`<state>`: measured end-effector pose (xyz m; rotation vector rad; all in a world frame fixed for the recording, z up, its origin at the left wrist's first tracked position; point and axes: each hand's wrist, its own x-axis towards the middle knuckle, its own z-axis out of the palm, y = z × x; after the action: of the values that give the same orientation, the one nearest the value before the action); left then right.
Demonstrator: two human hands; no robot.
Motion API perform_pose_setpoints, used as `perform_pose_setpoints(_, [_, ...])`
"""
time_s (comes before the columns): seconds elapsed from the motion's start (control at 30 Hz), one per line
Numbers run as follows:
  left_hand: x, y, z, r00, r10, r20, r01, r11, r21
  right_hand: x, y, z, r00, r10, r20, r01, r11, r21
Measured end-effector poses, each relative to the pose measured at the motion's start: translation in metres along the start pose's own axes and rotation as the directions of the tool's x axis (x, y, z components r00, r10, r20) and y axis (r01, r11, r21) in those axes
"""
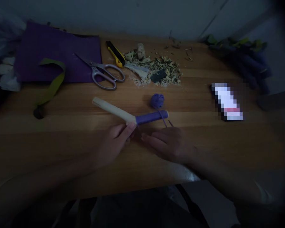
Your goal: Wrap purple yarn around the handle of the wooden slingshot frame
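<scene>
A peeled, pale forked stick is pinched at its fork by my left hand, thumb on top. Its right branch is wrapped in purple cord almost to the tip, while the left branch is bare. Below the fork the stick is hidden by my fingers. My right hand is closed, pinching the purple cord where it leaves the wrapping near the fork. More cord runs from this hand up past the wrapped branch to a small purple ball of cord just behind it.
Scissors lie partly on a purple sheet, with a green ribbon beside them. A yellow utility knife touches a pile of wood shavings. A phone and a dark purple bundle sit at right.
</scene>
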<state>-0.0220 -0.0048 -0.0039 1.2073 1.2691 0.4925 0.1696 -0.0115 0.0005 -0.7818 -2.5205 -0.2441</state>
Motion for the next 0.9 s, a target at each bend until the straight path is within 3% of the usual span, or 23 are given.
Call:
perform_pose_setpoints(0.1, [0.001,-0.002,-0.002,1.0,-0.014,-0.022,0.011,0.992,-0.129,0.0,0.0,0.0,0.996,0.067,0.061,-0.068,0.998,0.004])
perform_pose_setpoints(0.27, [0.006,0.002,-0.004,0.986,-0.058,-0.154,0.038,0.991,-0.129,0.0,0.002,0.0,0.941,0.247,0.234,-0.244,0.969,-0.041])
perform_pose_setpoints(0.43, [0.009,0.0,-0.005,0.974,-0.066,-0.215,0.038,0.99,-0.136,0.0,0.0,0.003,0.897,0.248,0.367,-0.271,0.963,0.012])
perform_pose_setpoints(0.6, [0.009,0.001,-0.006,0.973,-0.037,-0.226,0.026,0.998,-0.051,0.007,0.002,-0.002,0.818,0.496,0.29,-0.525,0.851,0.026])
perform_pose_setpoints(0.7, [0.01,0.001,-0.006,0.969,-0.059,-0.24,0.034,0.993,-0.109,0.009,0.005,-0.003,0.709,0.663,0.24,-0.687,0.726,0.027])
perform_pose_setpoints(0.8, [0.012,0.001,-0.009,0.965,-0.069,-0.251,0.023,0.983,-0.182,0.008,0.008,0.0,0.624,0.744,0.241,-0.765,0.644,-0.006])
perform_pose_setpoints(0.9, [0.016,0.004,-0.014,0.957,-0.057,-0.285,-0.011,0.972,-0.234,0.006,0.009,0.005,0.591,0.773,0.23,-0.788,0.614,-0.039])
